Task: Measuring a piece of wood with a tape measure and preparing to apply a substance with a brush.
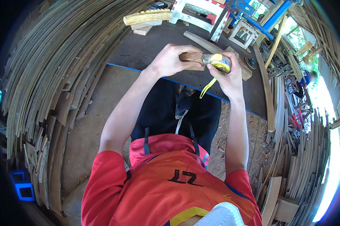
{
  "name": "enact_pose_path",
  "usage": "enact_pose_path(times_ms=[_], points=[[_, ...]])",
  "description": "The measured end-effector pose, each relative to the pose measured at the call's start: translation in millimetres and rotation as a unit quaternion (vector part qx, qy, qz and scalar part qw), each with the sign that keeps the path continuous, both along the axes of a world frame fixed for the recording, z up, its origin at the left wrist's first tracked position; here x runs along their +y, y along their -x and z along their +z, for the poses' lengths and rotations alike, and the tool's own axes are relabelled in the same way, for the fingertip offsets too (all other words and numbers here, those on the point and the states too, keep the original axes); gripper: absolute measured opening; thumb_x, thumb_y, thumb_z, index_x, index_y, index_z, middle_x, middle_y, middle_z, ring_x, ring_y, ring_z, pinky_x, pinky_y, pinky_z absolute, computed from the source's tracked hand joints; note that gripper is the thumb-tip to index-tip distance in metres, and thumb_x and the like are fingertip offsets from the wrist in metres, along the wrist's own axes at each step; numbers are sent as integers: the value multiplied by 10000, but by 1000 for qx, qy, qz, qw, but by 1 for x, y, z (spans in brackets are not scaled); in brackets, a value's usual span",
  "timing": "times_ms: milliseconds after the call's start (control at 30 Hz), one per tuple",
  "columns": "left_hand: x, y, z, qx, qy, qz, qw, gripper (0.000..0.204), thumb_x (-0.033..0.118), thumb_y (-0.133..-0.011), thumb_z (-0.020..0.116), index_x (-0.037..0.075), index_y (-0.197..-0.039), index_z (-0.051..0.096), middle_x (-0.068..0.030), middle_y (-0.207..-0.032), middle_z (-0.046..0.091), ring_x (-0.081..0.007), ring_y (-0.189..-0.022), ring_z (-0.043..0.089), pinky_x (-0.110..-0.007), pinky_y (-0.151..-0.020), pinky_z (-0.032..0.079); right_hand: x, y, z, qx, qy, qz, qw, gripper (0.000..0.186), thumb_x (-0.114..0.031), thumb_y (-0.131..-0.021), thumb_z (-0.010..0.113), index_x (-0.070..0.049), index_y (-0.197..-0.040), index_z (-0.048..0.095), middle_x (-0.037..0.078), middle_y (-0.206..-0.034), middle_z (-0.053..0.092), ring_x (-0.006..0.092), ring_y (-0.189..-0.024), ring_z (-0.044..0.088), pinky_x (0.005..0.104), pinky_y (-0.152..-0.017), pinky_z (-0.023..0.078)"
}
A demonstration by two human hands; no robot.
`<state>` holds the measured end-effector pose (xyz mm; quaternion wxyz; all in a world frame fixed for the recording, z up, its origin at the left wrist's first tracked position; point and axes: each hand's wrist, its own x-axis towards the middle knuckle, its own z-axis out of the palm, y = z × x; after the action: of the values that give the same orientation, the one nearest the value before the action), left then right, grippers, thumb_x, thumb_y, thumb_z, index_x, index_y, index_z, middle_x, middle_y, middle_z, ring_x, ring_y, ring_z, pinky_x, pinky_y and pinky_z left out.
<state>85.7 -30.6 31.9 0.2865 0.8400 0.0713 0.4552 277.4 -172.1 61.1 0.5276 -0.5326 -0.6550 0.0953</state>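
Observation:
My left hand (173, 60) is closed on a short wooden block (193, 57), thumb along its near side and fingers over the far side. My right hand (230, 75) grips a clear and yellow tape measure (217, 59), its end pressed close to the block's right end. A yellow wrist strap (207, 88) dangles from the tape measure. Both hands are held above the near part of a dark work board (130, 52) with a blue edge. Whether any blade is drawn out along the block cannot be made out.
Stacked wood pieces (147, 17) lie at the board's far left. Beyond stand a white and red step stool (200, 13) and a hand saw (219, 20). A long plank (200, 40) lies behind my hands. Tall piles of wooden strips (60, 49) flank both sides; a blue stool (25, 186) is lower left.

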Motion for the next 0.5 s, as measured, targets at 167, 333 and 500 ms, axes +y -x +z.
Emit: enact_pose_path(times_ms=[167, 333, 500], points=[[-2, 1, 2, 50, -68, 7, 996, 522, 152, -931, 766, 167, -1438, 645, -95, -898, 679, -222, -845, 702, -364, -752, 563, 6, -11, 1, 18, 38, 11, 999, 434, -120, -885, 849, -29, -1184, 548, 64, -1024, 703, 100, -960, 666, 280, -827, 546], [1, -1, 4, 56, -67, -18, 996, 440, 150, -952, 741, 136, -1386, 676, -129, -995, 716, -245, -894, 720, -381, -789, 572, 13, -27, 6, -6, 79, 54, 995, 450, -198, -891, 858, -27, -1183, 562, 62, -1023, 682, 101, -956, 638, 291, -829, 527], [14, -3, 2, 11, -26, -14, 1000, 359, 164, -972, 728, 89, -1321, 698, -135, -1180, 744, -229, -1017, 728, -353, -918, 572, 19, -36, 2, -39, 105, 13, 994, 434, -162, -919, 830, -11, -1222, 558, 43, -966, 692, 93, -812, 660, 264, -726, 553]])
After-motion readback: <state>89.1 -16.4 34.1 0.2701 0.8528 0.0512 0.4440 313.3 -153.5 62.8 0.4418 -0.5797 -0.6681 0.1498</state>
